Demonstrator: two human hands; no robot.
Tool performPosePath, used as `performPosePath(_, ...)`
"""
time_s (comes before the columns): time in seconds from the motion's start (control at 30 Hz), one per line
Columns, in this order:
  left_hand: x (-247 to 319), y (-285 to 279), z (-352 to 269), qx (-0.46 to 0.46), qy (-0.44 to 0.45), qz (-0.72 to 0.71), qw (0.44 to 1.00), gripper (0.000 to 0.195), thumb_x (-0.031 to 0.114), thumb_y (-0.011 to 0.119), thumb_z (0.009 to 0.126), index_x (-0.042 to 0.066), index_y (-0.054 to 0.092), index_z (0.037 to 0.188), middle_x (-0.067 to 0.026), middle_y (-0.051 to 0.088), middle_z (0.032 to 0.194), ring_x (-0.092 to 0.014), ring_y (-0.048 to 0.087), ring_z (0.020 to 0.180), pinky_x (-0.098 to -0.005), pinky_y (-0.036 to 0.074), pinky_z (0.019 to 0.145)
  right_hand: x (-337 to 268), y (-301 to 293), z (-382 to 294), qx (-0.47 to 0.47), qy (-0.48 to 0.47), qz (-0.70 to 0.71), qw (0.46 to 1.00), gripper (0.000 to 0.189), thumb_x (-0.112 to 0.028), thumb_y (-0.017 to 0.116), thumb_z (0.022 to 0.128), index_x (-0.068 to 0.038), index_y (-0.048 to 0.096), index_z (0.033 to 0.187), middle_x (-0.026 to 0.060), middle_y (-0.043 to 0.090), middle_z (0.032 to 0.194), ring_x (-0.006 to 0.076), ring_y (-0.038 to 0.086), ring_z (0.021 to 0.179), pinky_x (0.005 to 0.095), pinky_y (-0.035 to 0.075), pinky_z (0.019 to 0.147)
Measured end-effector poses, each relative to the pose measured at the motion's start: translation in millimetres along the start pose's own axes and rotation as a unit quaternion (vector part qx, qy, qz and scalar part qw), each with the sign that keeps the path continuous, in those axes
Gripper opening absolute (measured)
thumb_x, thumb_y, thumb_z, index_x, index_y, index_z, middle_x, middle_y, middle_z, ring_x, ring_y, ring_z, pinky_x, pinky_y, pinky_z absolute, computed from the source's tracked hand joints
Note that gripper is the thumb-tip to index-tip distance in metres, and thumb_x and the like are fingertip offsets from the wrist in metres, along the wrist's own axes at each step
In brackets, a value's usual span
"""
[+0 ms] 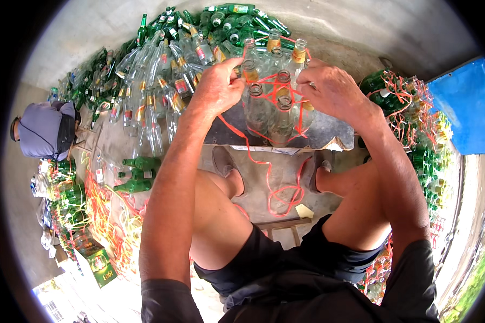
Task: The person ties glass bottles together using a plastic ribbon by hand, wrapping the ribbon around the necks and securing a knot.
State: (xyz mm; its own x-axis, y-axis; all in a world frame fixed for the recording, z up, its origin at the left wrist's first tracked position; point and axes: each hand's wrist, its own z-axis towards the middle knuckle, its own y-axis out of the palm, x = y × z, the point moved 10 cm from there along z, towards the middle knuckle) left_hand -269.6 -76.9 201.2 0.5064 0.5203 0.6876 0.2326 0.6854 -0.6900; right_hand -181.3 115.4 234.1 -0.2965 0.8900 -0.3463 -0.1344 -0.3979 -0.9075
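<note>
A bundle of clear glass bottles [285, 117] stands upright on a dark low bench [327, 133] before me. Red plastic strap [277, 91] crosses between the necks and runs around the group. At the bundle's left side, my left hand [220, 87] pinches the strap between thumb and fingers; a loose tail [248, 151] hangs from there down to the floor. My right hand [327, 87] is curled over the strap at the right side, against the bottle necks. Its fingertips are partly hidden among the glass.
Clear and green bottles [145, 93] lie piled along the wall at left and back. Strapped bottle bundles [408, 109] stand at right, near a blue panel [464, 105]. A person [46, 129] sits at far left. Tangled straps [113, 226] and a green carton [99, 262] are at lower left.
</note>
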Motion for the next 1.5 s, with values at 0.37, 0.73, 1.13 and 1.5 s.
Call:
performPosePath(0.37, -8.3, 6.6, 13.7, -0.031, -0.009, -0.053, 0.998, 0.041, 0.000, 0.068, 0.095, -0.003, 0.063, 0.136, 0.0042, 0.052, 0.069, -0.005, 0.046, 0.063, -0.0256, 0.041, 0.057, 7.0, -12.5, -29.3, -0.010, 0.020, 0.036, 0.999, 0.031, -0.020, 0.076, 0.088, -0.005, 0.066, 0.113, 0.0172, 0.065, 0.085, 0.0351, 0.067, 0.076, 0.0463, 0.053, 0.070)
performPosePath(0.73, -13.9, 4.9, 17.6, -0.051, -0.037, -0.067, 0.996, 0.039, -0.001, 0.067, 0.096, -0.002, 0.065, 0.135, 0.0057, 0.054, 0.072, -0.003, 0.046, 0.063, -0.0239, 0.039, 0.056, 4.2, 3.7, -22.9, -0.001, -0.002, -0.026, 1.000, 0.035, -0.030, 0.077, 0.087, -0.003, 0.058, 0.099, 0.0204, 0.069, 0.077, 0.0423, 0.070, 0.082, 0.0538, 0.055, 0.070)
performPosePath(1.13, -15.4, 8.5, 20.3, -0.063, -0.038, -0.064, 0.995, 0.040, 0.000, 0.066, 0.097, 0.002, 0.066, 0.137, 0.0055, 0.057, 0.074, -0.003, 0.048, 0.064, -0.0239, 0.040, 0.056, 3.0, 4.8, -24.6, 0.019, -0.021, -0.055, 0.998, 0.038, -0.028, 0.080, 0.086, -0.002, 0.056, 0.100, 0.0189, 0.069, 0.075, 0.0415, 0.071, 0.078, 0.0518, 0.056, 0.068)
performPosePath(1.5, -15.6, 6.6, 17.9, -0.057, -0.049, -0.048, 0.996, 0.040, 0.000, 0.066, 0.096, 0.002, 0.067, 0.135, 0.0050, 0.059, 0.075, -0.003, 0.050, 0.065, -0.0233, 0.042, 0.058, 2.3, 6.8, -20.9, 0.000, -0.003, -0.068, 0.998, 0.031, -0.022, 0.077, 0.083, -0.004, 0.055, 0.096, 0.0177, 0.068, 0.080, 0.0404, 0.069, 0.078, 0.0523, 0.054, 0.064)
